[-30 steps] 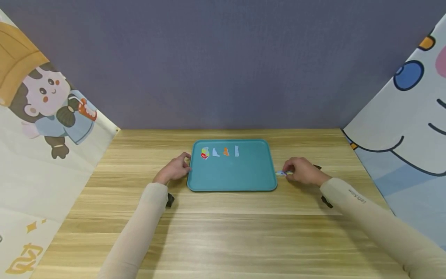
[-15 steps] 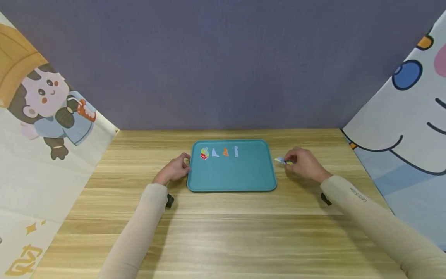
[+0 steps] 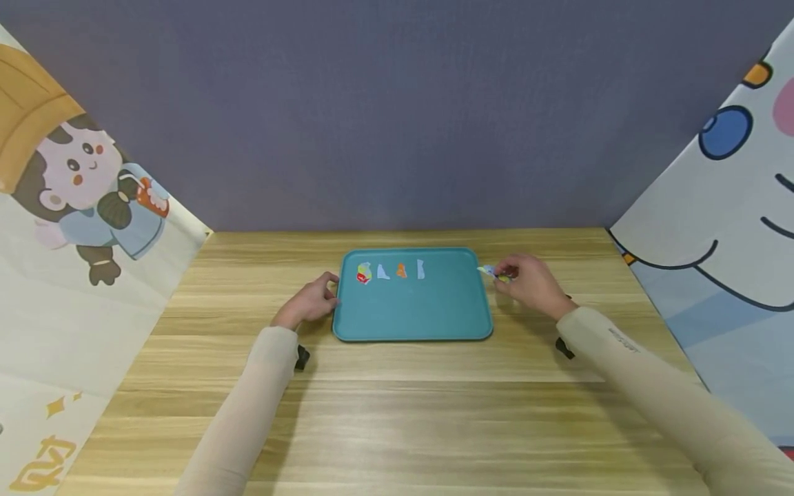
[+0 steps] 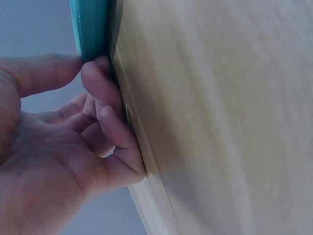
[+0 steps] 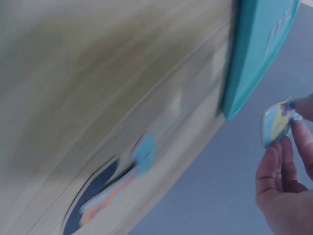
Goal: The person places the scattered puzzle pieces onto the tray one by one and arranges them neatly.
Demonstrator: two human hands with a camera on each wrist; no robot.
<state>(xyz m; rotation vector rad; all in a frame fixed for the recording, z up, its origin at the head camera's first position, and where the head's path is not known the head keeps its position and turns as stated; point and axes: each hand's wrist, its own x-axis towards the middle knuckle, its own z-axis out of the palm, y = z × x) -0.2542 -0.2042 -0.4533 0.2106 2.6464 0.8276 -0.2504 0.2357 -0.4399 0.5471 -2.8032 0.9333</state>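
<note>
My left hand is at the left edge of a teal tray. In the left wrist view its thumb and curled index finger pinch the tray's rim, while the other fingers rest near the wood. My right hand pinches a small flat colourful cut-out piece, blue, yellow and purple, at the tray's upper right edge. On the tray lie a red-and-yellow piece, a pale piece, an orange piece and a narrow pale strip, in a row along the far side.
The wooden table runs under the tray. A blue-grey panel stands behind, and printed cartoon sheets hang left and right. In the right wrist view, a blurred blue-and-orange shape and a dark shape appear on the wood.
My right hand has lifted the cut-out piece and carried it away from me and leftward, from beside the tray's lower right to its upper right edge. The left hand stays on the rim.
</note>
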